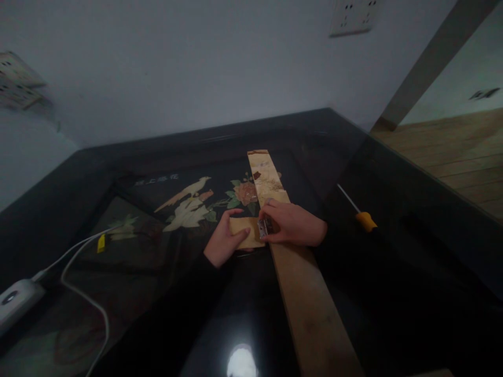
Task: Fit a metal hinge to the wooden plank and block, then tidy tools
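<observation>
A long wooden board (310, 309) lies lengthwise on the glossy black table. Against its left edge sits a short wooden piece (253, 236), gripped by my left hand (228, 235) between thumb and fingers. My right hand (293, 222) rests over the long board and pinches a small silver metal hinge (263, 229) where the two pieces meet. Part of the hinge is hidden by the right fingers. To the right of that hand lies a screwdriver (365, 221) with a yellow handle, its shaft pointing away to the upper left.
A white power strip (19, 301) with a white cable (88, 299) and a yellow tag (101, 243) is on the left. The black table (220, 137) bears a bird-and-flower picture and stands against the wall. Wall sockets (351, 15) are above; wooden floor (451, 157) shows at right.
</observation>
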Tool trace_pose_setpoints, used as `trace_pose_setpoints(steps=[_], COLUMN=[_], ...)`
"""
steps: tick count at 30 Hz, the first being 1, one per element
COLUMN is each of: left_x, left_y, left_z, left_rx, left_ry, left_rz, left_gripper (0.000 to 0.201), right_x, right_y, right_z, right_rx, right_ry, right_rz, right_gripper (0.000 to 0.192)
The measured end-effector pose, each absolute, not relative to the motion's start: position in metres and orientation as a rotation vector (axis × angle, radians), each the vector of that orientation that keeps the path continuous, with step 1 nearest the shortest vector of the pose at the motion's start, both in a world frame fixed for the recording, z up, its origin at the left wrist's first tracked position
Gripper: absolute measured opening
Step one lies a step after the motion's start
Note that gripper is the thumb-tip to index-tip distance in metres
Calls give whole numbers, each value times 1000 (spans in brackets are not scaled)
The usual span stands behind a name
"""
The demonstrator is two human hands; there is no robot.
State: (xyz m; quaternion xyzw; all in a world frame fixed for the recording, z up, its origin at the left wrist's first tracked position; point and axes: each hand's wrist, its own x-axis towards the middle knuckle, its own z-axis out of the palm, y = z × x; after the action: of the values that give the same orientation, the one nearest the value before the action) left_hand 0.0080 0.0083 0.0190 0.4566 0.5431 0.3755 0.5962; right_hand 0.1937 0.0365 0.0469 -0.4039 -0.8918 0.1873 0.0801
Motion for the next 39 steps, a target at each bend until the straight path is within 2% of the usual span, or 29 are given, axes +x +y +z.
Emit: trace_pose_setpoints(steps=[14, 20, 24, 28, 32, 39], left_x=[-11, -74, -134, -176, -193, -164], left_y=[9, -4, -15, -16, -7, -12], left_z=[12, 21, 18, 9, 5, 13], left_rx=[1310, 1413, 1411, 1375, 1487, 1784], left_ry=[1334, 1566, 1830, 2067, 2274, 2457], left_rz=[903, 918, 1080, 1172, 1010, 836], left_gripper=[53, 66, 71, 69, 61, 41], right_x=[193, 193, 193, 193, 193, 193], right_y=[36, 35, 35, 36, 36, 34], right_z=[48, 47, 44, 42, 43, 44], right_rx=[-1163, -1148, -1151, -1156, -1163, -1184], right_ry=[-2656, -2635, -2627, -2637, -2653, -2656], right_rz=[605, 597, 588, 580, 575, 561], right_gripper=[38, 34, 35, 35, 35, 36])
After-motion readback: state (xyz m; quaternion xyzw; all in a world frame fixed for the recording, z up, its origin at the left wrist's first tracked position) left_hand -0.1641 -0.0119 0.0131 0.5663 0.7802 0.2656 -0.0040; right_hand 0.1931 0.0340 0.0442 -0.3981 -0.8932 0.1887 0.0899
